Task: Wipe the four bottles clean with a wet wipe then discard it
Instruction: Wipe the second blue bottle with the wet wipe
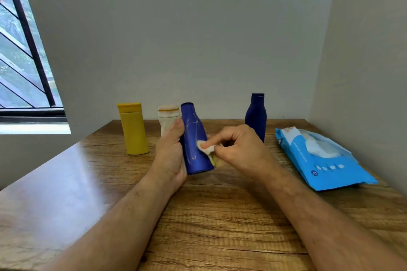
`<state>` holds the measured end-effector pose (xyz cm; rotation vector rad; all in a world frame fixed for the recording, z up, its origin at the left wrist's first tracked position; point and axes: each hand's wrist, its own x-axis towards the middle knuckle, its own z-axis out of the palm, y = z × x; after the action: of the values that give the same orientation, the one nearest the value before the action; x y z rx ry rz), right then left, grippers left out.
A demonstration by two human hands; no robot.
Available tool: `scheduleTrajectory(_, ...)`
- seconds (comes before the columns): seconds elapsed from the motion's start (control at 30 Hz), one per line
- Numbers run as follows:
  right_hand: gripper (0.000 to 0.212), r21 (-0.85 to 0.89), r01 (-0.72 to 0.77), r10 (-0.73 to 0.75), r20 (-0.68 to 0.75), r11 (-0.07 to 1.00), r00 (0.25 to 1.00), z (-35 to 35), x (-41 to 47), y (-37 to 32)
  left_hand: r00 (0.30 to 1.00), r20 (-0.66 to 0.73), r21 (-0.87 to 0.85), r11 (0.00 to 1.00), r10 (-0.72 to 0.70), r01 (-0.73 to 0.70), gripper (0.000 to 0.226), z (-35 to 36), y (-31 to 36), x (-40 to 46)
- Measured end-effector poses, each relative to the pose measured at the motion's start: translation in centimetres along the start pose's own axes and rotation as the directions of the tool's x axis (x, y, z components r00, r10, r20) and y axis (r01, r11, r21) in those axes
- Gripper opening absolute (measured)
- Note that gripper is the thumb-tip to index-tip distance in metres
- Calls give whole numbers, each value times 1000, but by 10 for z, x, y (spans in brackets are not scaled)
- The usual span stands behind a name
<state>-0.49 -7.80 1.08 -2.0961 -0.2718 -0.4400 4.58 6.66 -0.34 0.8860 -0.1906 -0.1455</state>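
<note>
While left hand (pixel 170 151) grips blue bottle (pixel 195 138), right hand (pixel 240 149) pinches wipe (pixel 207 149) against it.

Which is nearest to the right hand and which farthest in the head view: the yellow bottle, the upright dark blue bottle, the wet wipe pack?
From the right hand:
1. Upright dark blue bottle, just behind it.
2. Wet wipe pack, to its right.
3. Yellow bottle, far left, beyond the left hand.

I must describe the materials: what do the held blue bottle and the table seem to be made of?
Blue bottle: probably matte plastic, judging by its smooth, evenly coloured body with pale scribble marks. Table: wood or wood-look laminate, with visible grain and a slight sheen; which one cannot be told.
</note>
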Motion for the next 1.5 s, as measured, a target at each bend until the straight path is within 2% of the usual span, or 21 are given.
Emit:
scheduleTrajectory(0.1,10,-72,-17,26,136,997,990,2,-3,-1,995,-71,17,998,64,-63,43,-4,5,4)
scheduleTrajectory(0.2,13,-86,-1,12,122,996,992,2,-3,0,997,-71,35,999,45,-42,40,-4,4,2)
scheduleTrajectory(0.3,15,-126,35,-31,34,991,999,2,-2,1,1000,-2,17,1000,-20,20,37,0,1,-1)
scheduleTrajectory(0.37,12,-72,32,-36,-63,997,997,3,-1,2,995,81,66,997,-51,46,31,0,-2,-3)
scheduleTrajectory(0.47,13,-2,24,-24,-201,1000,979,1,1,3,984,173,235,972,-51,9,29,0,-5,-6)
scheduleTrajectory(0.6,15,-4,66,-64,-311,998,948,0,4,5,974,223,259,966,-50,-10,28,2,-4,-9)
scheduleTrajectory(0.67,11,5,82,-77,-280,997,957,-2,3,3,972,229,257,966,-43,-17,28,1,-4,-10)
scheduleTrajectory(0.83,7,-113,86,-85,6,990,996,0,-2,2,986,167,227,973,0,-39,30,-2,-2,-7)
scheduleTrajectory(0.9,9,-156,85,-85,6,984,996,1,-2,4,985,170,247,968,8,-50,30,-2,-2,-6)
scheduleTrajectory(1.03,9,-61,117,-127,-182,991,975,-3,-1,3,967,255,305,951,-22,-59,29,-1,-2,-10)
scheduleTrajectory(1.13,15,-39,159,-162,-374,987,913,-6,3,4,950,305,326,945,-68,-37,31,-1,-3,-10)
scheduleTrajectory(1.2,19,-49,170,-174,-427,984,887,-7,3,3,941,326,334,942,-85,-30,33,-2,-4,-10)
scheduleTrajectory(1.3,15,-39,173,-175,-361,984,916,-7,1,2,949,307,302,953,-74,-24,32,-1,-4,-11)
scheduleTrajectory(1.4,8,-8,156,-154,-191,988,969,-7,-2,-1,961,275,237,971,-25,-43,29,-2,-2,-9)
scheduleTrajectory(1.5,7,-84,126,-129,-36,988,991,-4,-3,0,968,252,225,972,7,-66,29,-3,-2,-7)
